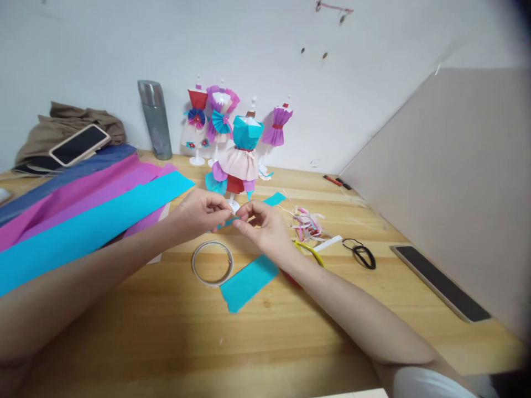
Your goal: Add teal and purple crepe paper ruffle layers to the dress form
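Note:
Both hands meet over the table, just in front of a small dress form (248,138) in a turquoise top and pale pink skirt. My left hand (201,211) is closed in a pinch, its fingertips close to those of my right hand (262,222), which is pinched too. Whatever sits between the fingertips is too small to name. Behind the hands, a narrow turquoise strip (274,199) shows in part. Below them lie a roll of tape (194,264) on its side and a turquoise crepe paper piece (249,283), partly under my right arm.
Crepe paper sheets (103,213) spread on the left, beside a phone (79,145) on brown cloth and a bottle (155,121). More dressed forms (198,119) stand by the wall. Yellow-handled scissors (310,251), paper scraps (307,224), a black hair tie (365,257) and a dark flat panel (442,282) lie right.

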A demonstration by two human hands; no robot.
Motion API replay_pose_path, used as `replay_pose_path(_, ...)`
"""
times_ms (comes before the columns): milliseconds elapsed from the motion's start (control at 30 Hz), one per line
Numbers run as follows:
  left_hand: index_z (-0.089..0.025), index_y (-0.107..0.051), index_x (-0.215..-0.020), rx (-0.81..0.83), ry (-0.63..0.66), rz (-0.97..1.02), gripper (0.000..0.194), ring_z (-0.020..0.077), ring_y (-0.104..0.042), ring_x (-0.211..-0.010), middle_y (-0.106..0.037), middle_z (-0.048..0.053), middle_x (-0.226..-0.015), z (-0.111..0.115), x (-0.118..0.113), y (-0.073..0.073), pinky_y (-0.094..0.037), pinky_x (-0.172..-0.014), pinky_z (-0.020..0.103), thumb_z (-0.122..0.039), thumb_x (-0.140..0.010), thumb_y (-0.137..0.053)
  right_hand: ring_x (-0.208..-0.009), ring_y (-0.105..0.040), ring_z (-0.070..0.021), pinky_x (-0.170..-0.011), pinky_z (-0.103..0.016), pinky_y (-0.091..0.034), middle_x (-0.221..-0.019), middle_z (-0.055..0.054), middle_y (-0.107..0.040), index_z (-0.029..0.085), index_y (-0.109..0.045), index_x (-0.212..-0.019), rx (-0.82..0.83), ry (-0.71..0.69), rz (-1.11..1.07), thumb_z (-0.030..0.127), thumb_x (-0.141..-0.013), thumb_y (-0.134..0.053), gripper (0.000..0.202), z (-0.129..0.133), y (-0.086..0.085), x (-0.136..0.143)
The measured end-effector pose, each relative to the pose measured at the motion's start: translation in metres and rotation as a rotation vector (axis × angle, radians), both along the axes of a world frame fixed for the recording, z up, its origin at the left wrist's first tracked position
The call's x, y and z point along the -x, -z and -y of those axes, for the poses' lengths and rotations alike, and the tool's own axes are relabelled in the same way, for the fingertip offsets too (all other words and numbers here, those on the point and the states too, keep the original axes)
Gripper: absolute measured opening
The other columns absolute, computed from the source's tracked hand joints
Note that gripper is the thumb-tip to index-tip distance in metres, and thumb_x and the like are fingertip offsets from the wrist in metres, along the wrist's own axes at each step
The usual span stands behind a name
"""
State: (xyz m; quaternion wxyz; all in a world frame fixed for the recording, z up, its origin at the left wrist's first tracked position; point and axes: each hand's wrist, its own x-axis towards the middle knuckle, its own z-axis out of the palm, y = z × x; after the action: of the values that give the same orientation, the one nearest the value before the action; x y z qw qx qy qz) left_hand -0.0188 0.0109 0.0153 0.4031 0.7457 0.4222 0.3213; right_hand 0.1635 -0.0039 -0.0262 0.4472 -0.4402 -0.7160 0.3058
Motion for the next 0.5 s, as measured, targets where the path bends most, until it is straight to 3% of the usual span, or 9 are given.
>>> replay_pose_path(200, -0.016, -0.063, -0.060, -0.155, 0.009, -0.063, 0.020, 0.0063, -0.044, -0.046, -0.053, -0.005, -0.047, 0.009, -0.006, 0.007, -0.030, -0.044, 0.016, -0.024, -0.076, -0.053, -0.059, -0.055, -0.0118, -0.058, -0.026, -0.041, -0.066, 0.000, -0.064, 0.018, -0.060, -0.069, -0.098, 0.032, 0.039, 0.029, -0.080, -0.062, 0.016, 0.003, -0.002, 0.001)
replay_pose_path(400, -0.016, -0.068, -0.067, 0.105, -0.001, 0.030, 0.018, 0.0077, -0.052, -0.044, -0.059, -0.003, -0.052, 0.002, -0.006, 0.012, -0.039, -0.043, 0.017, -0.029, -0.075, -0.060, -0.057, -0.050, -0.0116, -0.055, -0.026, -0.037, -0.061, 0.001, -0.059, 0.018, -0.057, -0.065, 0.030, -0.079, -0.055, 0.033, -0.075, -0.065, 0.019, -0.004, -0.011, -0.005)
replay_pose_path(500, -0.014, -0.075, -0.097, 0.189, 0.039, 0.056, 0.030, 0.0082, -0.055, -0.044, -0.064, -0.002, -0.060, -0.001, -0.005, 0.016, -0.044, -0.043, 0.018, -0.027, -0.075, -0.062, -0.056, -0.048, -0.0114, -0.056, -0.026, -0.036, -0.060, 0.001, -0.056, 0.018, -0.056, -0.064, 0.099, -0.064, -0.123, 0.037, -0.071, -0.068, 0.023, -0.013, -0.014, -0.012)
